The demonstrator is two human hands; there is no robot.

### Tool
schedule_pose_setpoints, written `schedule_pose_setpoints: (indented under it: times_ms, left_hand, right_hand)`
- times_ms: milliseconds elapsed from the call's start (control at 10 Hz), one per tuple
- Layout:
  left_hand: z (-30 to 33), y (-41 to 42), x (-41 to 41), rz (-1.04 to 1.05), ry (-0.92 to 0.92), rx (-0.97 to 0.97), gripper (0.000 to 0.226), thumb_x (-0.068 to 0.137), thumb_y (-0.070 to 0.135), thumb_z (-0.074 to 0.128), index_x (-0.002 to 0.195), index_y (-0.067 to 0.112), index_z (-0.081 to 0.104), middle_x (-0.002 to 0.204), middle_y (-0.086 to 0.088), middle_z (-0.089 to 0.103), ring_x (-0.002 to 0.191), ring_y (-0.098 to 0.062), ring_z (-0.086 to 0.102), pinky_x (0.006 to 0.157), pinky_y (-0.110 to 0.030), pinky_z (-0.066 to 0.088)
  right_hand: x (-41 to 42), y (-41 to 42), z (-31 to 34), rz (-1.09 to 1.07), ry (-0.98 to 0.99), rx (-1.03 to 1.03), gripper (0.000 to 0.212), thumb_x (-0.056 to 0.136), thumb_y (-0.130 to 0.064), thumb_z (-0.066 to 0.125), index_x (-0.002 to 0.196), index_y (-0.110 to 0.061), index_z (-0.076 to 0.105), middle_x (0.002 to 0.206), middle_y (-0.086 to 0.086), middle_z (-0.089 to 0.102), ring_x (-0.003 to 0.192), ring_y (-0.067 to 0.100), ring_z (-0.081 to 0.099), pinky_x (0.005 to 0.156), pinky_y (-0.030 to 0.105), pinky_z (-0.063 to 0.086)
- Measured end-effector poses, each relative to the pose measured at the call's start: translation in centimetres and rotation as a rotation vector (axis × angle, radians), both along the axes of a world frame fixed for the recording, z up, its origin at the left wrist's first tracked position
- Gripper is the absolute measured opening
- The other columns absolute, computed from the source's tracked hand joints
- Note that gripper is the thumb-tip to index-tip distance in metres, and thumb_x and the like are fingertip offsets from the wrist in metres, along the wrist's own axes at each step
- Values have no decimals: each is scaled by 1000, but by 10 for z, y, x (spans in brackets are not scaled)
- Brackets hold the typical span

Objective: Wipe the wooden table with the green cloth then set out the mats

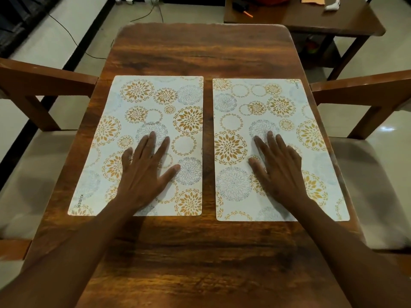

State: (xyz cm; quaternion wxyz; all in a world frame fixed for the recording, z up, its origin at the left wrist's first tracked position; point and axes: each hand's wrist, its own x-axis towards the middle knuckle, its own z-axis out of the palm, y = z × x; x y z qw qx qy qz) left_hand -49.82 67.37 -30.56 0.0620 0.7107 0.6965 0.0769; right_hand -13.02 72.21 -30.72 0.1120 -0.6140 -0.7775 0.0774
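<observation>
Two white mats with gold and grey flower circles lie flat side by side on the wooden table point(200, 52), a narrow strip of wood between them. My left hand point(144, 172) rests palm down on the left mat point(155, 103), fingers spread. On the right mat point(266, 101) my right hand point(280, 170) lies flat in the same way. Neither hand holds anything. No green cloth is in view.
A wooden chair with a pale cushion stands on each side, the left chair point(33, 85) and the right chair point(367, 90). A second dark table point(311, 21) with small items stands at the back right. A cable runs across the floor at the back left.
</observation>
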Motion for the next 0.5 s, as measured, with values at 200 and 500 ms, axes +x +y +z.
schedule_pose_setpoints:
  times_ms: [200, 500]
  left_hand:
    - [-1, -1, 1, -7, 47, -17, 83, 100, 78, 16, 169, 35, 0, 178, -4, -3, 165, -21, -5, 129, -59, 8]
    - [27, 12, 7, -7, 102, -375, 103, 81, 87, -14, 164, 29, -24, 171, -9, -31, 161, -29, -24, 128, -65, -1]
  right_hand:
    - [-1, -1, -4, -3, -47, -3, 67, 108, -65, 19, 168, -39, 6, 178, -4, -1, 164, 14, -7, 131, 44, 4]
    - [-10, 10, 20, 17, -170, -239, 79, 100, -70, 0, 169, -32, 10, 177, 4, 4, 164, 27, 4, 128, 54, 14]
